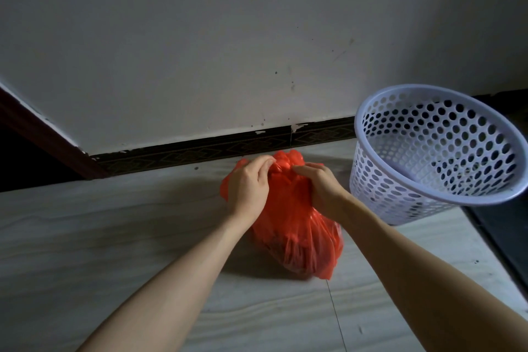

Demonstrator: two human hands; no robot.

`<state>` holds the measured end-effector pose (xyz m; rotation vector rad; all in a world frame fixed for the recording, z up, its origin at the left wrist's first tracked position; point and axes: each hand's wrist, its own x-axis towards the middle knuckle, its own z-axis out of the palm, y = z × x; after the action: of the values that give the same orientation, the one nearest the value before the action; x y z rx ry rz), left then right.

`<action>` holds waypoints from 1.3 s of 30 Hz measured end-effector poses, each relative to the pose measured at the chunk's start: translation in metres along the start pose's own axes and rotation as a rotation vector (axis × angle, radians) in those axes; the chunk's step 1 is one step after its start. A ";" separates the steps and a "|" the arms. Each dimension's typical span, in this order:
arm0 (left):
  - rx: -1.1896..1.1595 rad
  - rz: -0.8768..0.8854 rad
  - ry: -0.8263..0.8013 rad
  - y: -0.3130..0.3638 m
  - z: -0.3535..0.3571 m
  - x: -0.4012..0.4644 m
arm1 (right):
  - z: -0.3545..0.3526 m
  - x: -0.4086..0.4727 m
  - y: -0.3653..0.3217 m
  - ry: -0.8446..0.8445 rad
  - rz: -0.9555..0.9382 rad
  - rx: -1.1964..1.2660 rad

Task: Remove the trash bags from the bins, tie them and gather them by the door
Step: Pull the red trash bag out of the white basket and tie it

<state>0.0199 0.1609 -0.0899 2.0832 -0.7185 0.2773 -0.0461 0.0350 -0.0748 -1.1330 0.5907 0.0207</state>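
The red bag (pixel 297 234) sits on the floor (pixel 114 237) just left of the white bin (pixel 428 157), near the wall (pixel 228 51). Left hand (pixel 248 183) and right hand (pixel 320 187) each clutch bunched plastic at the bag's gathered neck, fingers closed.

The trash bag (pixel 297 226) sits on the floor (pixel 114 237), bin (pixel 434 154) to its right, perhaps touching.

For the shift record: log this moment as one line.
stage: tying | red bag: on floor, out of bin | left hand, right hand: gripping bag neck | white perforated bin: empty, right of bag
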 end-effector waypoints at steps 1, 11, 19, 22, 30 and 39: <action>-0.048 -0.066 0.013 0.001 0.001 0.001 | 0.002 0.001 0.001 0.019 -0.012 -0.015; -0.620 -0.740 -0.080 0.016 -0.001 0.016 | 0.006 -0.002 0.005 0.100 -0.106 -0.188; -0.408 -0.664 -0.375 0.011 -0.019 0.022 | -0.008 -0.005 0.004 0.135 -0.086 -0.143; -0.151 -0.447 -0.430 0.006 -0.008 0.011 | -0.002 -0.004 0.005 0.111 -0.156 -0.274; -0.456 -0.601 -0.117 0.005 -0.008 0.015 | 0.009 -0.005 0.008 0.293 -0.543 -0.834; -0.393 -0.628 -0.128 0.002 -0.019 0.024 | 0.003 -0.003 0.010 0.317 -0.498 -0.874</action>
<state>0.0395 0.1660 -0.0669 1.8438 -0.1424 -0.3264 -0.0503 0.0428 -0.0812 -2.1391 0.5728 -0.3677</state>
